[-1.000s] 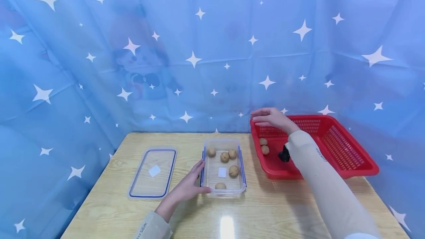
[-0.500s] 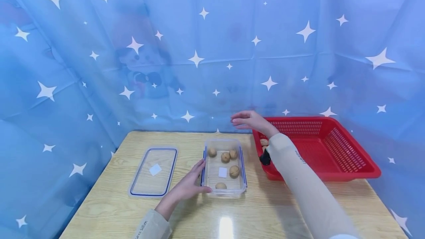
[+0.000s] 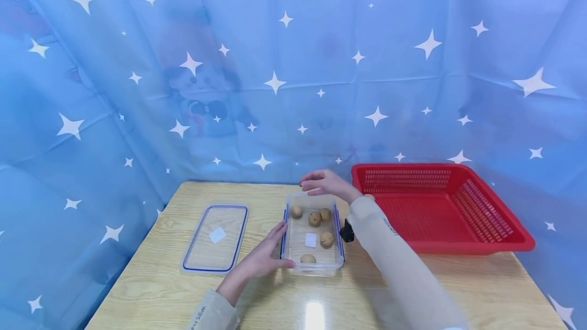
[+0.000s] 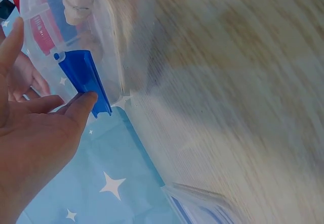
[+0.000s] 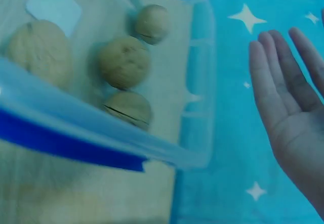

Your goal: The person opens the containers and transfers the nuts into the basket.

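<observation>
A clear plastic container (image 3: pixel 298 230) with blue side clips stands mid-table, several walnuts (image 3: pixel 326 239) and a white square label inside it. My left hand (image 3: pixel 262 259) lies along its left side, thumb at the near corner. In the left wrist view, the fingertips touch the hanging blue clip (image 4: pixel 83 75). Above the far end of the container hovers my right hand (image 3: pixel 327 183). Its fingers are extended and the palm (image 5: pixel 298 133) bare in the right wrist view; nothing shows between fingers and thumb.
The container's lid (image 3: pixel 202 248), blue-edged with a white square on it, lies flat to the left. A red slotted basket (image 3: pixel 486 213) sits at the right; a walnut (image 3: pixel 369 197) partly shows beside the right sleeve. A starry blue curtain (image 3: pixel 275 136) hangs behind the table.
My right hand has moved left and lower, from over the basket to the container's far end. The left hand stays against the container. The walnuts in the container look unchanged.
</observation>
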